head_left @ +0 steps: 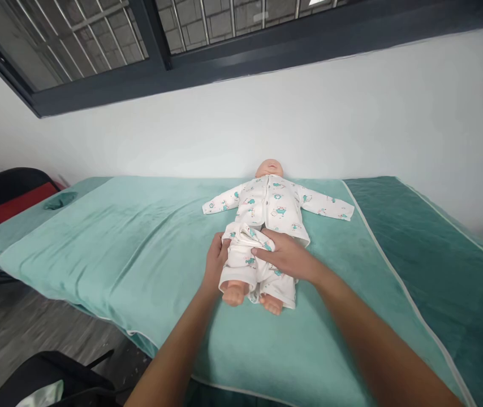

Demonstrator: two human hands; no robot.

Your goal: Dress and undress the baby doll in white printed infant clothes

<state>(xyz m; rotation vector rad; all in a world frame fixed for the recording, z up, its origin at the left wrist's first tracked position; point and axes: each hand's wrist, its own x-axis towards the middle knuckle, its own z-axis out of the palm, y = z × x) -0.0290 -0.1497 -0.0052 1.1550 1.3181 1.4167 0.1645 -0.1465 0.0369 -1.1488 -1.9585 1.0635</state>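
A baby doll [269,168] lies on its back with its head toward the wall. It wears a white patterned jacket [272,200], buttoned down the front, with both sleeves spread wide. White patterned trousers [241,263] cover its legs, and both bare feet stick out of the cuffs. My left hand [216,260] grips the trousers at the side of the leg on the left, fingers partly hidden behind the cloth. Bunched fabric near the waist is pinched between the thumb and fingers of my right hand [286,252].
The doll rests on a bed with a green cover [160,237] and a darker green strip [432,243] at the right. Behind it stand a white wall and a barred window [207,34]. Black chairs [50,379] are at the left, one with a red panel [16,203].
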